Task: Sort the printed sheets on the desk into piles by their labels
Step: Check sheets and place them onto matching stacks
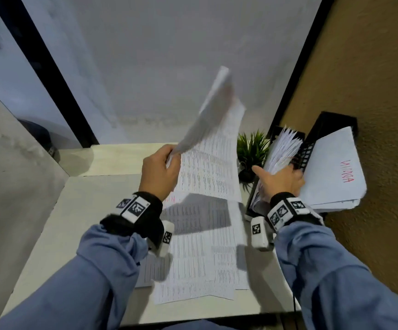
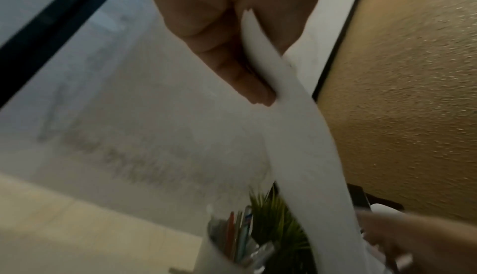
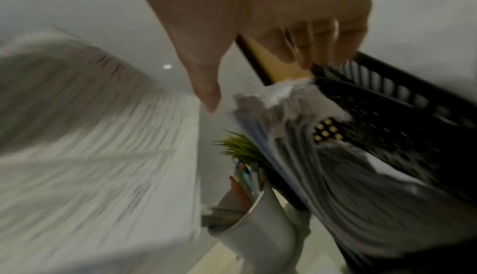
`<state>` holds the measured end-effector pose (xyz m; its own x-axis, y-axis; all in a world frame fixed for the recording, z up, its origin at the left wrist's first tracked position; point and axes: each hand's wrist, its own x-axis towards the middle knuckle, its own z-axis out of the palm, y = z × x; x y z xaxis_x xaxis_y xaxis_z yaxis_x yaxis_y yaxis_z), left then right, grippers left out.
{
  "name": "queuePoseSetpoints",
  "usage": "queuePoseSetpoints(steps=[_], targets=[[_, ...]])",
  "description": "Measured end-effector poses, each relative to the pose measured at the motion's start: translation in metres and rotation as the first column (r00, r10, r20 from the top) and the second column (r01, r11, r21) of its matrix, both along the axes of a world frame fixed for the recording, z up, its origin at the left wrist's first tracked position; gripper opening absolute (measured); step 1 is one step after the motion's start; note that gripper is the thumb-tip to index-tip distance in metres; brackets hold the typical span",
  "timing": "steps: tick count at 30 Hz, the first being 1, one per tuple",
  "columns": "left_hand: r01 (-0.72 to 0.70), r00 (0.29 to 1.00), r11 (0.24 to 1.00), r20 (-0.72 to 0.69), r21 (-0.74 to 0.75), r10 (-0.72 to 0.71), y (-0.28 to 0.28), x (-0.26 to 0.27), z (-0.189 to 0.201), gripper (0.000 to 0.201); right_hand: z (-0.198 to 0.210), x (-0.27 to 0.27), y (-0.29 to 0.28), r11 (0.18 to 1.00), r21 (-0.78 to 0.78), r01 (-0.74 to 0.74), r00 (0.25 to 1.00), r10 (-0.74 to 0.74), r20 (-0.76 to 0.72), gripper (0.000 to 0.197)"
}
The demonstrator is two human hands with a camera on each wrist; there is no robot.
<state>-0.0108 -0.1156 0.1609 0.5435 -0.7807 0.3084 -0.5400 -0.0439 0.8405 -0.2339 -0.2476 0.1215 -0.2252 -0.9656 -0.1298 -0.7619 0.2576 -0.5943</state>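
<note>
My left hand (image 1: 171,156) pinches a bundle of printed sheets (image 1: 214,158) by its lower corner and holds it raised above the desk; the thumb presses the paper (image 2: 304,135) in the left wrist view. More printed sheets (image 1: 200,253) lie spread on the desk under my arms. My right hand (image 1: 286,177) reaches into a black file rack (image 1: 329,122) at the right. Its fingers (image 3: 322,49) curl over a rack divider beside the crammed paper stack (image 1: 283,146), thumb sticking out. The rack's outer slot holds sheets with a red label reading ADMIN (image 1: 331,186).
A small green plant (image 1: 252,148) stands just left of the rack. A white cup of pens (image 3: 258,227) sits in front of it, hidden in the head view. A brown wall (image 1: 372,67) closes the right side and a frosted panel the back. Bare desk (image 1: 74,222) lies left.
</note>
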Motion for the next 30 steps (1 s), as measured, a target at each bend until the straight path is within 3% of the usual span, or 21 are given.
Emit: queuePoseSetpoints(steps=[1,4,8,16,24,27,30], targets=[[0.020,0.999,1.000,0.042,0.017,-0.021,-0.007,0.000,0.007,0.017,-0.005,-0.005,-0.006,0.990,0.132,0.042,0.992,-0.057,0.112,0.094],[0.077,0.988,0.995,0.129,0.061,-0.085,-0.024,-0.006,0.028,0.019,-0.009,-0.020,-0.015,0.943,0.332,0.019,0.865,-0.182,0.467,0.038],[0.143,0.964,0.981,0.206,0.132,-0.169,-0.045,-0.023,0.047,0.017,-0.016,-0.031,-0.027,0.980,0.199,0.008,0.869,-0.105,0.484,0.004],[0.239,0.913,0.945,0.280,0.225,-0.297,-0.091,-0.079,0.051,0.021,0.004,-0.048,-0.049,0.995,0.034,-0.098,0.893,0.073,0.444,0.012],[0.244,0.898,0.877,0.246,0.414,-0.366,-0.147,-0.136,0.008,0.022,0.038,-0.053,-0.054,0.986,-0.059,-0.158,0.945,0.169,0.282,0.007],[0.279,0.874,0.816,0.218,0.506,-0.434,-0.158,-0.149,-0.014,0.021,0.025,-0.048,-0.045,0.981,-0.003,-0.196,0.972,0.195,0.131,0.028],[0.317,0.840,0.732,0.180,0.604,-0.512,-0.158,-0.158,-0.036,0.028,0.000,-0.044,-0.032,0.966,0.118,-0.228,0.970,0.216,0.109,0.041]])
